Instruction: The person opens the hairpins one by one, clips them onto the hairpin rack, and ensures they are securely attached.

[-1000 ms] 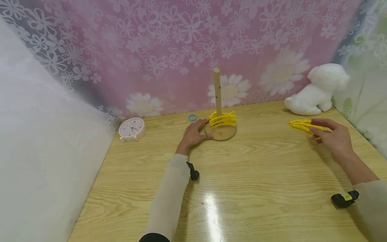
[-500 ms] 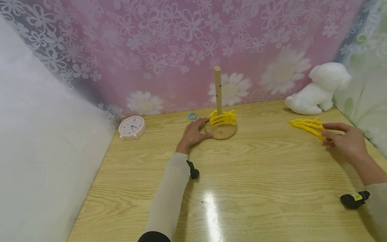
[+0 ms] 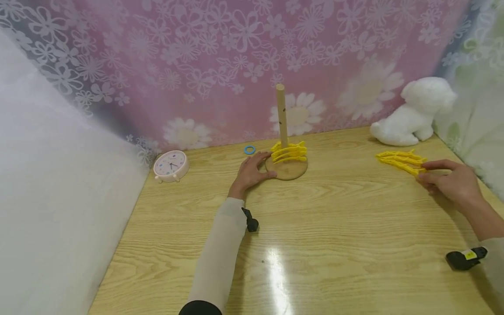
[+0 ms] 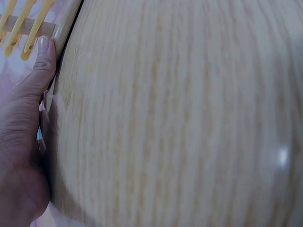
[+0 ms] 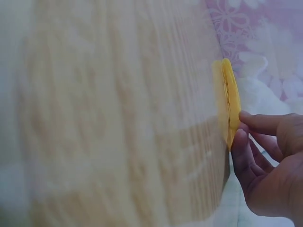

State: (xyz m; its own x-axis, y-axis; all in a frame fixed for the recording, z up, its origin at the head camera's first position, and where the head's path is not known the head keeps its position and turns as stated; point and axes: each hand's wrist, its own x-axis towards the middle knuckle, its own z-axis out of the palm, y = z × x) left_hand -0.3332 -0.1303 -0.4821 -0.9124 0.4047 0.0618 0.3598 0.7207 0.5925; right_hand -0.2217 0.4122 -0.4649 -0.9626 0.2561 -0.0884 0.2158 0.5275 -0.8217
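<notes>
In the head view my left hand (image 3: pixel 252 172) curves round the left rim of the round wooden base (image 3: pixel 290 172), thumb in front, fingers behind. From that base rises an upright wooden post (image 3: pixel 281 116). Several yellow banana clips (image 3: pixel 289 153) are stacked low around it; their curved arms also show at the top left of the left wrist view. My right hand (image 3: pixel 453 181) pinches the near end of a V-shaped yellow banana clip (image 3: pixel 397 166) at the table's right, beside similar yellow arms. Toothed inner edges show on the yellow clip (image 5: pixel 232 94) in the right wrist view.
A small blue ring (image 3: pixel 250 149) lies behind my left hand. The pink alarm clock (image 3: pixel 171 166) is at the back left. A white plush dog (image 3: pixel 417 111) sits at the back right of the wooden table (image 3: pixel 334 227), before the flowered curtain (image 3: pixel 220 65).
My right hand has slid to the right along the yellow clip, from its middle to its near end. My left hand has kept its place on the base.
</notes>
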